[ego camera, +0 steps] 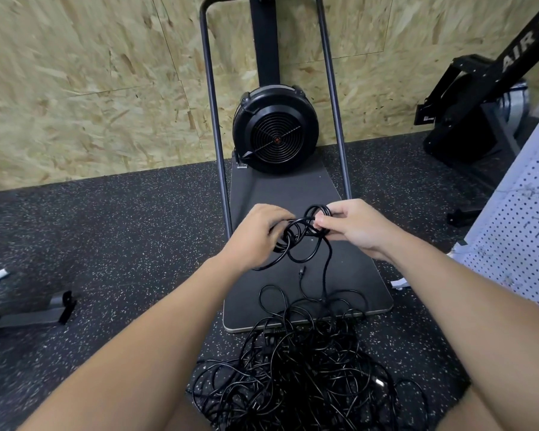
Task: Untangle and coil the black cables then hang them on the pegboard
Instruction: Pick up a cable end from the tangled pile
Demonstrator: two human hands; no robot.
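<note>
A small coil of black cable (302,241) hangs between my two hands above the dark platform. My left hand (260,234) grips the coil's left side with curled fingers. My right hand (352,225) pinches the loops at the coil's upper right. One strand runs from the coil down to a large tangled heap of black cables (299,374) on the floor in front of me. A loose plug end (301,271) lies on the platform below the coil. The white pegboard (517,237) leans at the right edge of the view.
A black fan machine (276,129) with a grey tube frame (213,119) stands on the dark platform (277,194) against the chipboard wall. A black rower (479,101) stands at the far right. A grey metal foot (28,312) lies on the speckled rubber floor at left.
</note>
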